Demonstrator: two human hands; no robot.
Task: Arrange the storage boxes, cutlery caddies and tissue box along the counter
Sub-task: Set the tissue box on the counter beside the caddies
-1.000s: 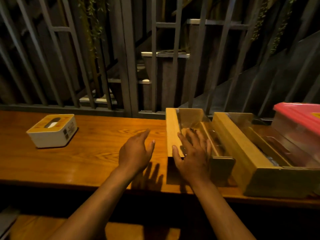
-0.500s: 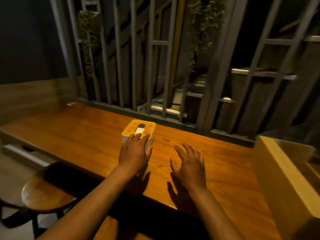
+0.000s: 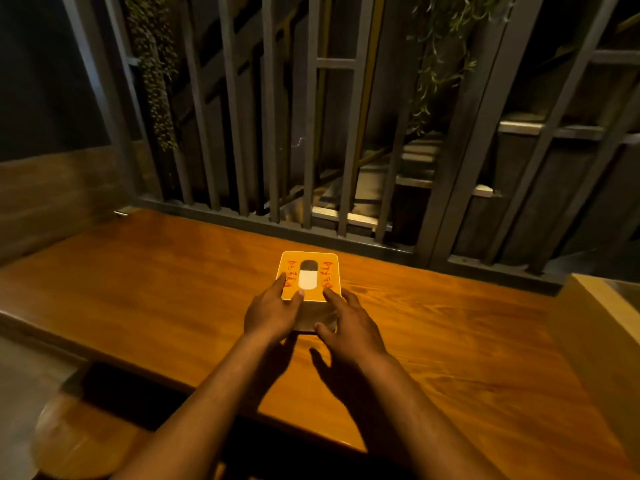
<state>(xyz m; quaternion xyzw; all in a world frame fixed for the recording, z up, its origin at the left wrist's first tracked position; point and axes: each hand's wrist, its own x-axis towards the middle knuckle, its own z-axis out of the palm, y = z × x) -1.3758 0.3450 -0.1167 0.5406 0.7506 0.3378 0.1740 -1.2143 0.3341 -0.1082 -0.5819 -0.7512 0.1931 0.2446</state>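
Note:
The tissue box (image 3: 309, 271), white with a yellow lid and a white tissue in its oval slot, stands in the middle of the wooden counter (image 3: 156, 289). My left hand (image 3: 272, 311) lies on the box's near-left corner with two fingertips on the lid. At the near-right corner, my right hand (image 3: 349, 323) has its fingers on the lid edge and its thumb against the front face. Both hands hide the box's near side. A light wooden cutlery caddy (image 3: 595, 327) shows only its left wall at the right edge.
Grey metal railing bars (image 3: 311, 233) run along the back edge of the counter, with hanging plants behind them. A wooden wall panel (image 3: 52, 202) closes the counter's left end. A round wooden stool (image 3: 86, 441) stands below the front edge at lower left.
My view has swung left, away from the caddies and the pink-lidded box. Both hands left the caddy, crossed the counter and closed in on the tissue box.

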